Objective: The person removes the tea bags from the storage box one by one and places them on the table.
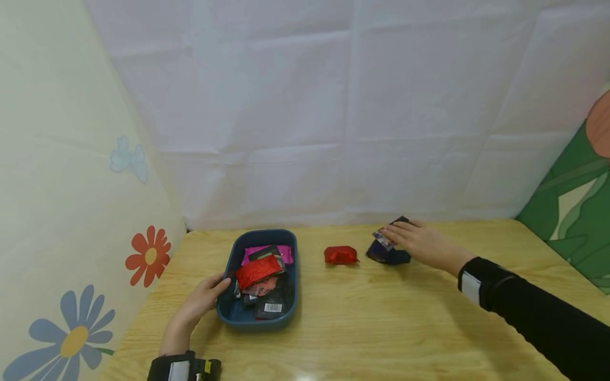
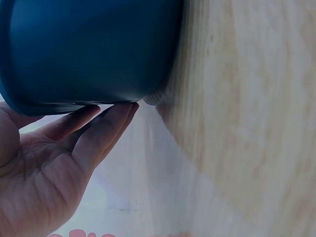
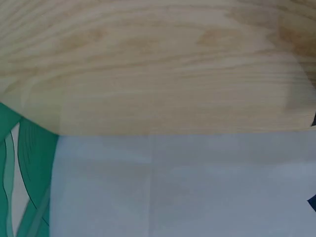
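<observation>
A dark blue plastic bin point(image 1: 294, 296) stands on the left half of the table. My left hand point(image 1: 202, 299) holds its left side, thumb at the rim. In the left wrist view, the fingers point(image 2: 106, 133) lie against the bin's outer wall point(image 2: 94, 49). Inside are several small wrapped packets, among them a red foil packet point(image 1: 257, 272) and a pink packet point(image 1: 286, 255). Farther right, my right hand point(image 1: 419, 243) holds a small dark printed packet point(image 1: 383, 239), just over a dark blue packet point(image 1: 388, 256). The right wrist view does not show the hand.
A red wrapped packet point(image 1: 341, 255) lies on the wooden table point(image 1: 362, 328), between the bin and the right hand. A white cloth backdrop point(image 1: 286, 132) rises behind the table's far edge. Flower-patterned panels flank it left point(image 1: 57, 211) and right point(image 1: 581, 222).
</observation>
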Demonstrator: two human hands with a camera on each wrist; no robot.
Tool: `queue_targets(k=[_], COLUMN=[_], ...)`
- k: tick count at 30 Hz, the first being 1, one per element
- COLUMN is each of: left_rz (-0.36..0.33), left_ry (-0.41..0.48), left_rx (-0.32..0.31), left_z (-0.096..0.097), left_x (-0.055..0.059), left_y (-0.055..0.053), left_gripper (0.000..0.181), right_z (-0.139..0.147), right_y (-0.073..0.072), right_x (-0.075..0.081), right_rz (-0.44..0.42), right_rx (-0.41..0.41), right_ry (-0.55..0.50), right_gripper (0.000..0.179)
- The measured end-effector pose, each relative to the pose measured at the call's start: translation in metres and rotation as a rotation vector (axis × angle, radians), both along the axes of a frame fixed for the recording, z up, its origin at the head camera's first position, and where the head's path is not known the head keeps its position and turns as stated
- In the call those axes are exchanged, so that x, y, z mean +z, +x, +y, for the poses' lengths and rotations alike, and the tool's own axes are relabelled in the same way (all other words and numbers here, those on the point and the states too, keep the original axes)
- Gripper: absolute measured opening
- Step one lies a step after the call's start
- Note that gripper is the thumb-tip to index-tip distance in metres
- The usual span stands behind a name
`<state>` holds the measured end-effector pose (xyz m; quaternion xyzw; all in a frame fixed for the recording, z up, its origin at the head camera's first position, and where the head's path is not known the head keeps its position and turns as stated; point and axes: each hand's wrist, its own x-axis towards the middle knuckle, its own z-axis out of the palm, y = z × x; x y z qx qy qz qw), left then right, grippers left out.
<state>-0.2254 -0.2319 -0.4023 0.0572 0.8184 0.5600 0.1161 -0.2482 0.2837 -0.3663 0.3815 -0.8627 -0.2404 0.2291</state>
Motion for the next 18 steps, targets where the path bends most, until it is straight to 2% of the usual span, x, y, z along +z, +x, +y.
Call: queue_targets(k=[7, 13, 18], left_rz=[-0.001, -0.015, -0.027], left_ry=[0.007, -0.006, -0.019], left_rx=[-0.005, 0.01, 0.012], left_z=[0.001, 0.001, 0.001], left_x=[0.002, 0.002, 0.001], left_y=[0.001, 0.0, -0.001], left_gripper=[0.048, 0.048, 0.05], right_z=[0.021, 0.039, 0.051], right_y=[0.008, 0.009, 0.011], right_x=[-0.004, -0.009, -0.014], right_rz=[-0.039, -0.047, -0.061], right_rx=[-0.001, -0.011, -0.03], right_ry=[-0.124, -0.169, -0.164], right_gripper=[0.061, 0.058, 0.057])
